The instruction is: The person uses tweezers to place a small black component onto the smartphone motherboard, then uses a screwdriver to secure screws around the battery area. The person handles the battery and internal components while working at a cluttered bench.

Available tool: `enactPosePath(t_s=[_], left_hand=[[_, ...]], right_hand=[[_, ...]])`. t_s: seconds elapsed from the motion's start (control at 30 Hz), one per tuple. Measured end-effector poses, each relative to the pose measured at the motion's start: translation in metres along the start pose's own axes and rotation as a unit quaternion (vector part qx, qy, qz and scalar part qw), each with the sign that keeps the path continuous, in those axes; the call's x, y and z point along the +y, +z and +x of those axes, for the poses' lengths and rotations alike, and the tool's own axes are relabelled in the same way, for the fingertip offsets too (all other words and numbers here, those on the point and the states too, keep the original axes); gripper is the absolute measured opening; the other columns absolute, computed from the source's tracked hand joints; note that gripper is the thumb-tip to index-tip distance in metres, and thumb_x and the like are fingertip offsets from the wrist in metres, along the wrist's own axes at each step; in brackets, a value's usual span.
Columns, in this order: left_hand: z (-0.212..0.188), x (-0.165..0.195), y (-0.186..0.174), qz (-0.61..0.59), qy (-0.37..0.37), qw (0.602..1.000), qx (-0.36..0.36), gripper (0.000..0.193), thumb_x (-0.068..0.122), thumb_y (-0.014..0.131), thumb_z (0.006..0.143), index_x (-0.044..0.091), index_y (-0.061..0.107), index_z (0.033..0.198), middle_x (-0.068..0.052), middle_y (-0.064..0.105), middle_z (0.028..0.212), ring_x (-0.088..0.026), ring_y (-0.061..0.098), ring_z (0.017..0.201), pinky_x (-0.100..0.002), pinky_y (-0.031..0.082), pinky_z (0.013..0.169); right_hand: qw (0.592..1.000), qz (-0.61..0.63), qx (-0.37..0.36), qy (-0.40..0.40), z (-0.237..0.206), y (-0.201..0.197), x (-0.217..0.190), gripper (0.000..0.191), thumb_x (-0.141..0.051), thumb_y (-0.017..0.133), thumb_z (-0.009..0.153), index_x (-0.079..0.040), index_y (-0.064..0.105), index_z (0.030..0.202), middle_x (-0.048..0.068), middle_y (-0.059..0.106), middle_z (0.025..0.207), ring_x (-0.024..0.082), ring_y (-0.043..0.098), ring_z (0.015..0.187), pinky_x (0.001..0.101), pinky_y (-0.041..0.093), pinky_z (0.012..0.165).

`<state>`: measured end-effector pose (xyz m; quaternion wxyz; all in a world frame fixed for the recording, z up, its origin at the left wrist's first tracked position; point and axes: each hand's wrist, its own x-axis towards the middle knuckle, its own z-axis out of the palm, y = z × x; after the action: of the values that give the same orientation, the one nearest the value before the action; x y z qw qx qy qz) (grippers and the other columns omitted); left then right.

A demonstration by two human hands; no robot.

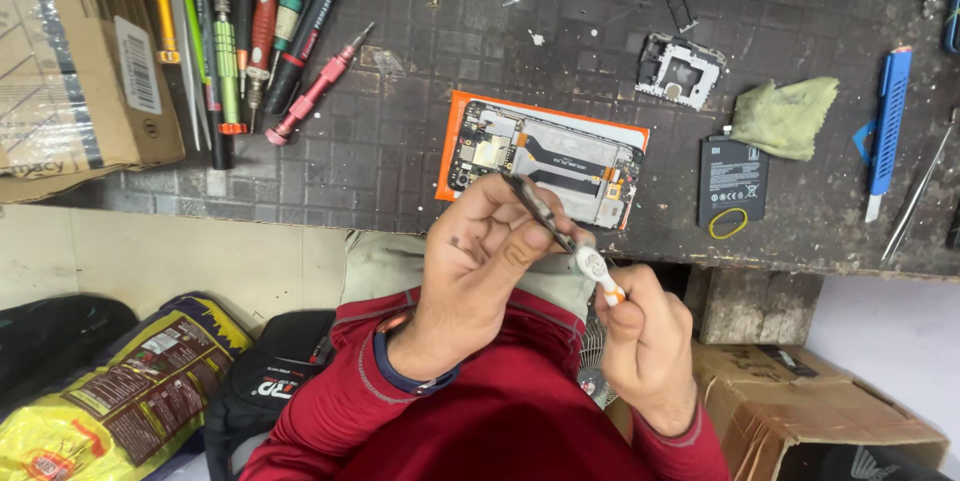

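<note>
My left hand (475, 266), with a dark band on its wrist, pinches a small dark metal part (533, 203) between thumb and fingers in front of my chest. My right hand (645, 341) grips a small screwdriver with a white and orange handle (596, 271), whose tip points up into the part. Just behind the hands, an opened phone (545, 153) lies on the dark grid mat (400, 141), its boards and flex cables exposed inside an orange frame.
Several screwdrivers (265, 31) lie at the back left beside a cardboard box (70, 61). A black battery (732, 179) with a yellow rubber band, a green cloth (787, 116), a phone frame piece (682, 71) and a blue tool (888, 121) lie to the right. Bags and a box sit below the bench.
</note>
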<state>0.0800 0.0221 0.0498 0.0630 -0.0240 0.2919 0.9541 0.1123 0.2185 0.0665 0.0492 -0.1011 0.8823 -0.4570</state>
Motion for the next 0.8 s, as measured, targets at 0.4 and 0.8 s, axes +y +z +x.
enactPosePath(t_s=[0.4,0.8], left_hand=[[-0.014,-0.022,0.014,0.047,-0.036,0.998,0.030,0.023,-0.003,0.065,0.106,-0.004,0.056,0.127,-0.006,0.066,0.112,-0.011,0.063,0.104,-0.028,0.052,0.093],[-0.025,-0.022,0.024,0.081,-0.047,0.995,0.026,0.026,-0.005,0.065,0.102,-0.006,0.058,0.127,-0.009,0.069,0.114,-0.013,0.067,0.104,-0.029,0.055,0.094]], right_hand=[[0.994,-0.035,0.081,0.062,-0.009,0.013,-0.014,0.046,-0.044,0.040,0.110,-0.004,0.052,0.089,0.006,0.056,0.068,0.019,0.058,0.055,0.0316,0.047,0.055],[0.987,-0.034,0.127,0.094,-0.034,0.028,-0.001,0.061,-0.058,0.030,0.108,-0.004,0.049,0.087,0.004,0.055,0.066,0.015,0.058,0.055,0.0297,0.044,0.051]])
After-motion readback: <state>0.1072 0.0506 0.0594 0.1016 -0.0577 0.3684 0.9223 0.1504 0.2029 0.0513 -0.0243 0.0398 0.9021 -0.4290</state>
